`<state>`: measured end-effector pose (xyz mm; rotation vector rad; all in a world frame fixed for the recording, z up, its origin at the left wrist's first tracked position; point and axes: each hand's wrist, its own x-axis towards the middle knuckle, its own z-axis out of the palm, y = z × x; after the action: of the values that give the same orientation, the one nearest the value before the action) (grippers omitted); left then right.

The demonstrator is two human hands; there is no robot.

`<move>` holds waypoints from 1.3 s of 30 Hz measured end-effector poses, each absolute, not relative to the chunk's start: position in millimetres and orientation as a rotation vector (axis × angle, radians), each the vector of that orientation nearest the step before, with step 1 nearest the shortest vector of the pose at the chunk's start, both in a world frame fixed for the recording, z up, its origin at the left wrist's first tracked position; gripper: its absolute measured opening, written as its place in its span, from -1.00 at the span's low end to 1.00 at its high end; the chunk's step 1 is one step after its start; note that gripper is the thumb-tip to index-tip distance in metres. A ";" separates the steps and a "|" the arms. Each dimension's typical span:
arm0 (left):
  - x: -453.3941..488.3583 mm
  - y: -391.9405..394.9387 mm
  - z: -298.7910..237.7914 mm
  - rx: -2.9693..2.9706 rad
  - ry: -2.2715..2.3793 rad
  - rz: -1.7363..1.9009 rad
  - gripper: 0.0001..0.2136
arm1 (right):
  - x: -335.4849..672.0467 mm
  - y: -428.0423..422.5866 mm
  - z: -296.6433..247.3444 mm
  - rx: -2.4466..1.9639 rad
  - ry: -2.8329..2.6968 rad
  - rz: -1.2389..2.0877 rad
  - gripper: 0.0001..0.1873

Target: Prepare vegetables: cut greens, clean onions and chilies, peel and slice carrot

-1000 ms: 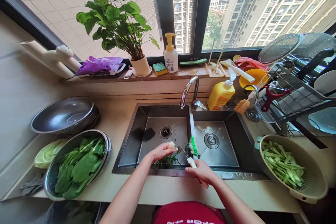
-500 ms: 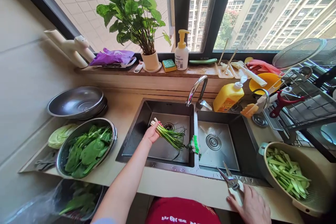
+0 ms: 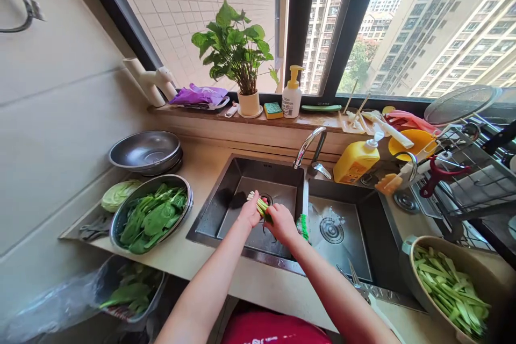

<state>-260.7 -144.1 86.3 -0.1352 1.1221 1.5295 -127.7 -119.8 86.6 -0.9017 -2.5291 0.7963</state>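
Over the left sink basin (image 3: 234,215), my left hand (image 3: 250,212) is closed around the white ends of a bunch of green onions (image 3: 262,206). My right hand (image 3: 281,220) wraps the same bunch farther along the stalks, and its fingers hide most of the green part. Kitchen shears (image 3: 358,281) lie by the front rim of the right basin (image 3: 349,231), partly covered by my right forearm. A green and white scrubbing cloth (image 3: 303,227) hangs on the divider between the basins, just right of my right hand.
A bowl of leafy greens (image 3: 155,220), a cabbage (image 3: 120,195) and a wok (image 3: 145,149) stand at left. The faucet (image 3: 312,146) rises behind the basins. At right are a colander of sliced green vegetable (image 3: 447,285), a yellow bottle (image 3: 355,162) and a dish rack (image 3: 463,172).
My right hand has left the shears by the counter edge and moved up and left onto the green onions. The shears stay behind. The camera view has shifted a little.
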 end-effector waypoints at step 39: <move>-244.6 -154.7 51.2 0.600 1.247 1.069 -0.74 | -89.0 -94.7 59.3 -1.238 -1.706 1.803 -0.78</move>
<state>-244.6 -154.7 51.2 0.5996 1.2468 1.0689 -89.0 -94.7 59.3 -1.2378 -1.7058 1.8030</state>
